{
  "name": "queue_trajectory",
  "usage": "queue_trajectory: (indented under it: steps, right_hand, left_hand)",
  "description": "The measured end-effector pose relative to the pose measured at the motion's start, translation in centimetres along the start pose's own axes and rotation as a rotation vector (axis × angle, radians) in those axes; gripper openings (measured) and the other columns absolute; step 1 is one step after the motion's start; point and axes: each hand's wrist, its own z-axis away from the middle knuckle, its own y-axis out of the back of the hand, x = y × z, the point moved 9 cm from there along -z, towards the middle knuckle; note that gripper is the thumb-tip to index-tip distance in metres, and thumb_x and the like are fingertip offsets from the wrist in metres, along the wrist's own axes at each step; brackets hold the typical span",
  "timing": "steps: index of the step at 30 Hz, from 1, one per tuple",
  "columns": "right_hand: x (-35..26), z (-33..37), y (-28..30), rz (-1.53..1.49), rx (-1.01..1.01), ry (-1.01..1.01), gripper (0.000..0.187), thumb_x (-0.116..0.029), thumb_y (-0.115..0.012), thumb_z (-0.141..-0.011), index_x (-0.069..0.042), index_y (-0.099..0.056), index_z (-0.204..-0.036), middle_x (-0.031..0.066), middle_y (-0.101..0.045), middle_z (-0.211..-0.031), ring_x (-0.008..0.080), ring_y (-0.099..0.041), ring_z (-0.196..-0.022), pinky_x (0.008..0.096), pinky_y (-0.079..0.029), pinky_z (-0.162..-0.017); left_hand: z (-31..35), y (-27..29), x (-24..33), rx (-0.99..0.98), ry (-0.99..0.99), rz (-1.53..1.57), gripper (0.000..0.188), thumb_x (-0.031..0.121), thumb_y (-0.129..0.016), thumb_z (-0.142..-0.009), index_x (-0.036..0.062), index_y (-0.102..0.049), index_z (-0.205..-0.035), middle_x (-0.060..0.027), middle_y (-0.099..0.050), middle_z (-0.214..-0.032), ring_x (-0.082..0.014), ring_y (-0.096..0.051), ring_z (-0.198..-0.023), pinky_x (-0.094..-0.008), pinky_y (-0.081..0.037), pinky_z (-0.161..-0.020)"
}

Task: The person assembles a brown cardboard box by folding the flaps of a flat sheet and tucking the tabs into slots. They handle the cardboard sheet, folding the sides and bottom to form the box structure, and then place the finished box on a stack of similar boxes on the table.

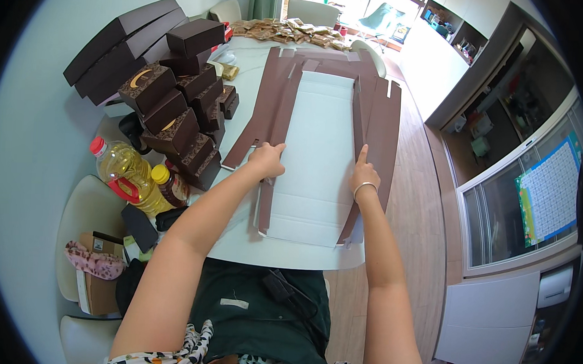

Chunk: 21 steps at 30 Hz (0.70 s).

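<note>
While the carton blank [320, 131] lies on the bench [288, 255], our left grip [266, 161] curls at its left flap [285, 110], our right grip [364, 177] half-curled, index finger extended; any hold we cannot tell.

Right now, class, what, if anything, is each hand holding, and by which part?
The left hand and right hand are at opposite long sides of the brown cardboard box blank with a white panel; whether they grip or merely press cannot be told.

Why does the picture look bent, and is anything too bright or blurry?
Head view: wide fisheye lens, so the glass door leans, black rounds the corners; glare from the window bleaches detail; left hand and right hand look fairly sharp.
</note>
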Motion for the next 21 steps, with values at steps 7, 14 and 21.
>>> queue_trajectory:
  steps: [7,14,21]
  right_hand:
    - [-1.5,1.5,1.1,0.0,0.09,0.105,0.088,-0.004,-0.058,-0.083,-0.024,-0.009,-0.153,0.0239,-0.043,-0.138,0.035,-0.069,-0.086,0.0416,-0.057,-0.075]
    - [-2.6,1.9,0.6,0.216,0.224,0.318,0.042,-0.001,-0.058,-0.081,-0.016,-0.057,-0.12,0.0042,-0.046,-0.14,0.0337,-0.067,-0.084,0.0381,-0.057,-0.072]
    - [-2.4,1.3,-0.5,0.248,-0.028,0.5,0.016,-0.003,-0.057,-0.078,-0.008,-0.069,-0.088,0.0089,-0.066,-0.11,0.0308,-0.067,-0.089,0.0381,-0.055,-0.08]
  left_hand:
    - [0.9,1.1,0.1,0.162,-0.132,-0.017,0.055,-0.003,-0.061,-0.071,0.0156,-0.057,-0.122,-0.0241,-0.048,-0.135,-0.038,-0.066,-0.093,-0.0431,-0.054,-0.079]
    - [3.4,1.6,1.7,0.488,-0.348,0.042,0.025,-0.004,-0.061,-0.067,0.0124,-0.066,-0.085,-0.0089,-0.064,-0.112,-0.0312,-0.067,-0.079,-0.0426,-0.052,-0.067]
    - [1.6,-0.4,2.3,0.155,-0.377,-0.091,0.012,0.002,-0.059,-0.064,0.0103,-0.067,-0.063,-0.0127,-0.068,-0.073,-0.0297,-0.067,-0.073,-0.0413,-0.053,-0.066]
